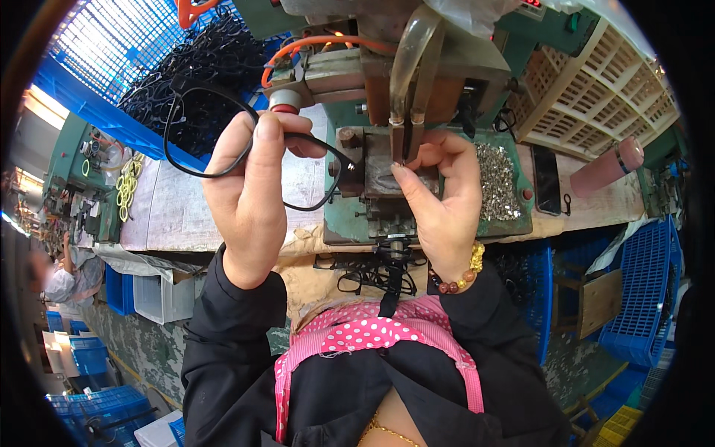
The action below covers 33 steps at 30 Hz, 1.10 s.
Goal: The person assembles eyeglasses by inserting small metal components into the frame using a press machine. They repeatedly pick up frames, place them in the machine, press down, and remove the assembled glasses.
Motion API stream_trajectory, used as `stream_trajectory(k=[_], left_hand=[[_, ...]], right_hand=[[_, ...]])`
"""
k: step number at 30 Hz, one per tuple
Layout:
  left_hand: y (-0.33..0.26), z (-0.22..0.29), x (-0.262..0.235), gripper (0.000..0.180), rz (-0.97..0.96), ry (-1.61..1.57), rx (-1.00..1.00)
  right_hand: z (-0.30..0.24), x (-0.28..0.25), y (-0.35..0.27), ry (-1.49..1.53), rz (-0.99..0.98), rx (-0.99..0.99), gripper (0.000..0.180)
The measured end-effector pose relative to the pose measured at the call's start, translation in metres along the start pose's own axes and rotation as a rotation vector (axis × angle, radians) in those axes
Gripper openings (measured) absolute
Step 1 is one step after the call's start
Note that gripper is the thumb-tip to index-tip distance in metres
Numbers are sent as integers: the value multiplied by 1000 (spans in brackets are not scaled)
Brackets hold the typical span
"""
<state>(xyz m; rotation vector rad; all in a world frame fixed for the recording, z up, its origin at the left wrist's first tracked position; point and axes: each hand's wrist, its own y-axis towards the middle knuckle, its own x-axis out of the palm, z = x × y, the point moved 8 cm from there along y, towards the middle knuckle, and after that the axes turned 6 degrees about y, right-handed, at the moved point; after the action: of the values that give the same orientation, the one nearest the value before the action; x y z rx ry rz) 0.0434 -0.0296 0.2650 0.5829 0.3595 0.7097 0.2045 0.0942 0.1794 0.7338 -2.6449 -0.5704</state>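
A black eyeglass frame (166,141) without temples is pinched between the thumb and fingers of my left hand (249,190), left of the machine. At its right end a small shiny metal bit shows. My right hand (450,197) has thumb and forefinger closed together at the lower tips of two upright copper-coloured electrodes (407,138). Whatever sits between those fingertips is too small to make out. Beneath them lies the machine's metal block (380,175). Just right of my right hand, many small silvery metal parts (497,182) are heaped on the green base.
A blue basket (89,89) full of black eyeglass frames (201,82) stands back left. More frames (372,277) lie below the table edge near my apron. Toward the right are a phone (546,179), a pink bottle (607,167) and a cream crate (596,82). A red-topped button (284,103) sits behind my left hand.
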Motion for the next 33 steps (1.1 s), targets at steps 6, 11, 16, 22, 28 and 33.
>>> stream_trajectory(k=[6, 11, 16, 22, 28, 33], left_hand=[[1, -2, 0, 27, -11, -31, 12], [-20, -10, 24, 32, -206, -155, -294], [-117, -35, 90, 38, -767, -605, -1169], [-117, -49, 95, 39, -668, -914, -1254], [-118, -47, 95, 38, -600, -822, -1280], [-121, -49, 96, 37, -621, -807, -1281]], right_hand=[[1, 0, 1, 43, 16, 25, 43], [-3, 0, 2, 65, 31, 11, 42], [-4, -18, 1, -5, 3, -38, 37], [-19, -101, -3, -252, 299, -216, 33], [55, -179, -14, -493, 274, 29, 29], [46, -117, -15, -1104, -121, -229, 22]])
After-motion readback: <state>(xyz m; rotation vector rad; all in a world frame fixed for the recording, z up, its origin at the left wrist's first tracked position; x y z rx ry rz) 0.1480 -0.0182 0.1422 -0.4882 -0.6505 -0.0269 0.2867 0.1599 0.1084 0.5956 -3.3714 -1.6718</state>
